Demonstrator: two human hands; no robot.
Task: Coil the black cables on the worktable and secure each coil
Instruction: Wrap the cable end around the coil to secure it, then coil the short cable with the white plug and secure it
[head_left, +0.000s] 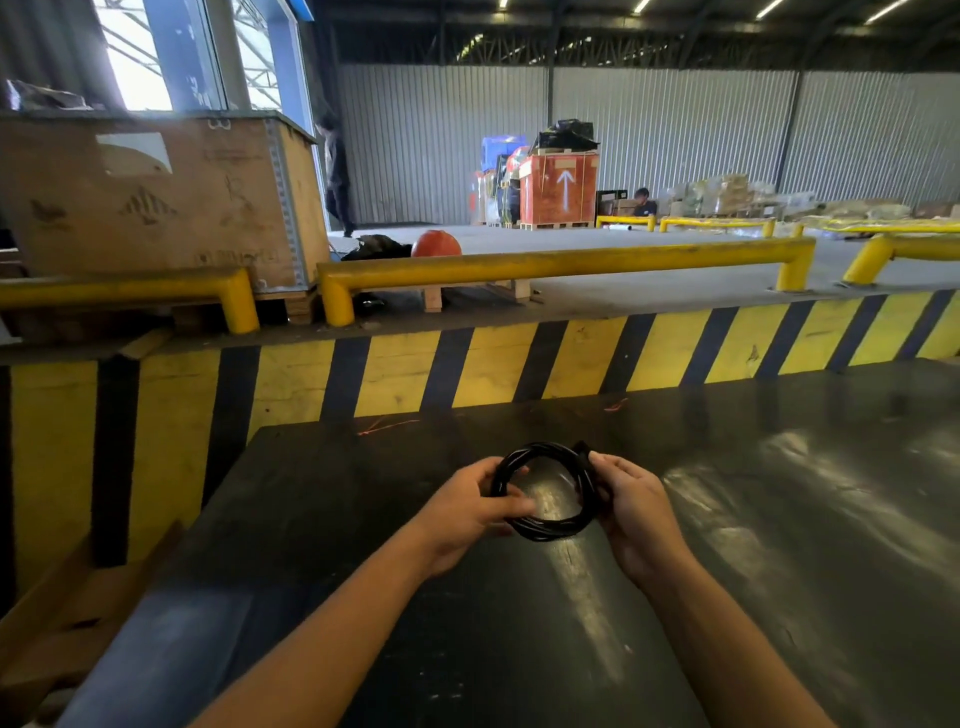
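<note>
A black cable (540, 451) is wound into a round coil of several loops, held just above the dark worktable (779, 519). My left hand (467, 512) grips the coil's left side, fingers wrapped around the loops. My right hand (636, 506) holds the right side, thumb and fingers pinching the loops near a black plug end that sticks up at the coil's top right. The coil's lower arc shows between both hands. No tie or strap is visible on it.
A yellow-and-black striped wall (467, 364) rises behind the table's far edge, with yellow guard rails (545, 265) on top. Thin orange strands (387, 427) lie near the table's far edge. A wooden crate (156, 202) stands at the left; two people are far back.
</note>
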